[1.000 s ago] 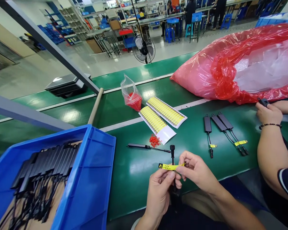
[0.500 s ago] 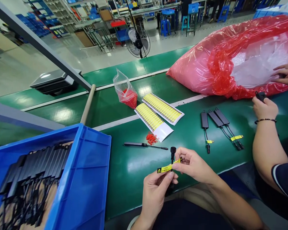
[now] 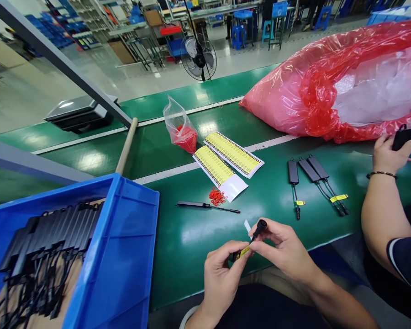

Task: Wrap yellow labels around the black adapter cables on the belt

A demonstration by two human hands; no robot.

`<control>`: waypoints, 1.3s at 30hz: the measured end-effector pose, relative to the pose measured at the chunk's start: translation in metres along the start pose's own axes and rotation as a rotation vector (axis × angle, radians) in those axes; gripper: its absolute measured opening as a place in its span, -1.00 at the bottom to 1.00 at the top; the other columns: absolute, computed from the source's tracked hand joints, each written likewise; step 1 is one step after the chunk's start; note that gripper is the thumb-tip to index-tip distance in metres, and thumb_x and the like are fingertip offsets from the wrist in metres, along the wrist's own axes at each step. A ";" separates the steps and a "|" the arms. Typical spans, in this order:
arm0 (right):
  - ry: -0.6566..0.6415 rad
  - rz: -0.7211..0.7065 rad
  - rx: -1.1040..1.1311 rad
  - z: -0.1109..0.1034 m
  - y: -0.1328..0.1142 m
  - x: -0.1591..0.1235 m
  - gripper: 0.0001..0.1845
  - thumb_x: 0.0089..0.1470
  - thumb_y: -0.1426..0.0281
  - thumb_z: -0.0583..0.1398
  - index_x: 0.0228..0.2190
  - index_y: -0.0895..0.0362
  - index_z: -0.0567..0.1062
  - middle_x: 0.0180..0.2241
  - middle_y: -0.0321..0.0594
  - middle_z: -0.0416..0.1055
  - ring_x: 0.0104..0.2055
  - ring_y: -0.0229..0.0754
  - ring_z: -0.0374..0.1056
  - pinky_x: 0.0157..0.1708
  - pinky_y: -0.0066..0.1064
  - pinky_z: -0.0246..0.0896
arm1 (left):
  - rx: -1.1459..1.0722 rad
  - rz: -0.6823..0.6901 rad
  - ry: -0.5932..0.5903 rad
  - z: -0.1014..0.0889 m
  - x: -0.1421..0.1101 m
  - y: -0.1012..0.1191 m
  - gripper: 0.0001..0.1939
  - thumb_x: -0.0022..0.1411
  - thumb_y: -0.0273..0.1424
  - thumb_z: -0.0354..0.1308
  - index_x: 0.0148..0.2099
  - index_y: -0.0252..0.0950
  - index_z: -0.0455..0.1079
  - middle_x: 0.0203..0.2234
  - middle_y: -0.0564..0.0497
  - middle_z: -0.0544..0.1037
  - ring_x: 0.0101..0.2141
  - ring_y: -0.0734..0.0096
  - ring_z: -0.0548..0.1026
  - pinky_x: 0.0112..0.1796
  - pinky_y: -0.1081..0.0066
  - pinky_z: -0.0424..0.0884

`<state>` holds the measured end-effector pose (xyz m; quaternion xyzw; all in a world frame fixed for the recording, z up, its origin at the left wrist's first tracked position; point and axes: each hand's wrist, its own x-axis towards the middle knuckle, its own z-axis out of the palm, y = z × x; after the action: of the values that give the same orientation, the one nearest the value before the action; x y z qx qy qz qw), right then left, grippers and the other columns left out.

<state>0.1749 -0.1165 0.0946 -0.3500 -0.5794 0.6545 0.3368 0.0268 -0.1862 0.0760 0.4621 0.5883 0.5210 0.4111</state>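
On the left stands a blue bin point(image 3: 119, 256), in which many black devices point(image 3: 55, 233) lie with their cords. To the right of it, on the green table point(image 3: 178, 260), rest one loose black device point(image 3: 195, 205), red rings point(image 3: 217, 196) and, behind them, yellow label sheets point(image 3: 222, 167). Next comes the left hand point(image 3: 222, 272), whose thumb and fingers are pinching the yellow label point(image 3: 243, 252) at the black cable point(image 3: 255, 236). Label and cable are between both hands, above the near part of the table. Half a second ago the cable stood upright and the label was stretched across it; now the connector point(image 3: 261, 225) leans to the right and a white strip point(image 3: 247, 225) sticks up, perhaps the label's back. This suggests that the label is being folded around the cable; whether it adheres, I cannot tell. The right hand point(image 3: 287, 249) pinches the cable just below the connector. Farther right, three labelled devices point(image 3: 308, 171) lie near another person's hand point(image 3: 390, 157).
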 end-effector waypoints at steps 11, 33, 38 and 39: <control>0.043 -0.125 -0.040 -0.001 -0.003 -0.003 -0.92 0.13 0.41 0.27 -0.41 0.07 0.48 -0.39 -0.29 0.40 -0.32 -0.21 0.34 -0.29 -0.42 0.23 | -0.200 0.186 -0.006 -0.021 0.005 0.002 -0.87 0.19 -0.53 0.23 -0.23 -0.19 0.52 -0.37 0.01 0.55 -0.28 0.35 0.51 -0.23 0.40 0.44; 0.077 -0.067 -0.118 0.005 -0.007 -0.007 -0.88 0.16 0.40 0.25 -0.41 0.08 0.41 -0.42 -0.35 0.37 -0.38 -0.32 0.38 -0.33 -0.57 0.34 | 0.114 0.354 -0.025 -0.036 0.025 0.020 -0.88 0.20 -0.60 0.19 -0.32 -0.28 0.45 -0.37 -0.01 0.48 -0.32 0.40 0.44 -0.27 0.40 0.37; 0.088 -0.053 -0.132 0.006 -0.007 -0.008 -0.88 0.15 0.40 0.25 -0.42 0.09 0.42 -0.42 -0.36 0.38 -0.38 -0.33 0.38 -0.32 -0.58 0.35 | 0.092 0.335 -0.066 -0.037 0.029 0.020 -0.86 0.20 -0.61 0.18 -0.32 -0.27 0.45 -0.36 0.00 0.50 -0.30 0.39 0.45 -0.25 0.39 0.37; 0.090 -0.050 -0.131 0.006 -0.007 -0.009 -0.88 0.15 0.40 0.25 -0.42 0.09 0.42 -0.41 -0.36 0.38 -0.38 -0.33 0.39 -0.32 -0.58 0.36 | 0.085 0.331 -0.075 -0.037 0.029 0.020 -0.86 0.20 -0.62 0.18 -0.32 -0.27 0.44 -0.36 0.00 0.51 -0.30 0.39 0.45 -0.24 0.38 0.37</control>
<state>0.1742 -0.1264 0.1024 -0.3856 -0.6140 0.5901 0.3552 -0.0138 -0.1661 0.1000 0.5889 0.5097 0.5387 0.3214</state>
